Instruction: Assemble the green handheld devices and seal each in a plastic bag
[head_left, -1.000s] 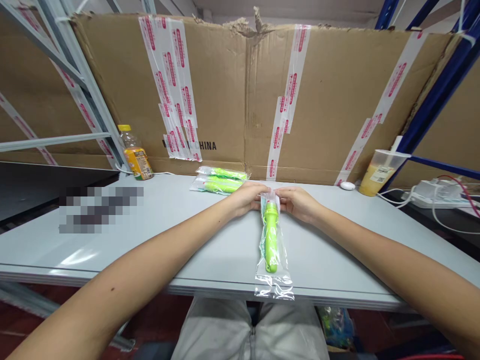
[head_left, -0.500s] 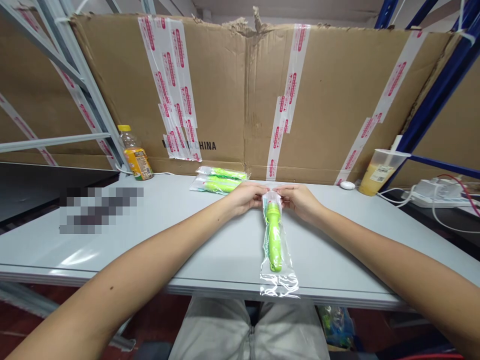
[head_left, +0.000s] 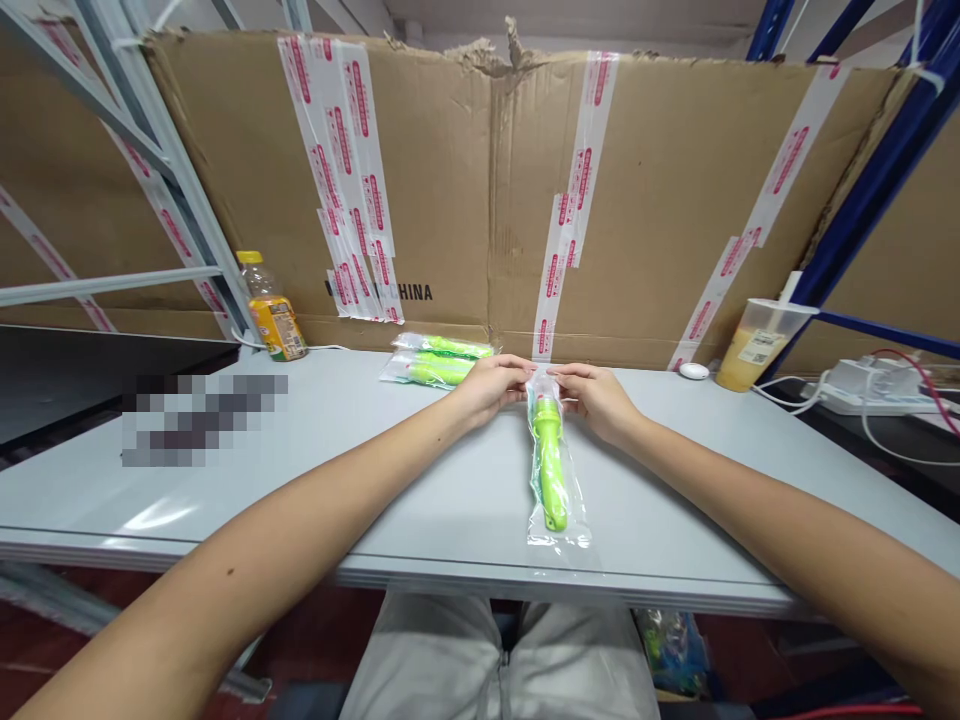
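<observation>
Tabletop (head_left: 420, 480): left hand (head_left: 487, 388), right hand (head_left: 598, 400) pinch clear bag (head_left: 570, 500), green item (head_left: 550, 465) lengthwise toward body.

**Lime-green plastic wand (head_left: 550, 470) in a clear plastic bag (head_left: 568, 525)**
The bag lies flat on the pale grey tabletop (head_left: 420, 490), running front to back, with the wand's narrow rounded end toward the table's near edge.

Left hand (head_left: 489, 388), right hand (head_left: 596, 400) pinch clear plastic bag (head_left: 571, 505) top.

Beside the clear-bagged lime-green plastic item (head_left: 550, 462), a hand can pass along the pale grey table (head_left: 337, 500) on either side; behind it and left, two similar bagged green items (head_left: 435, 362) lie in the way.
</observation>
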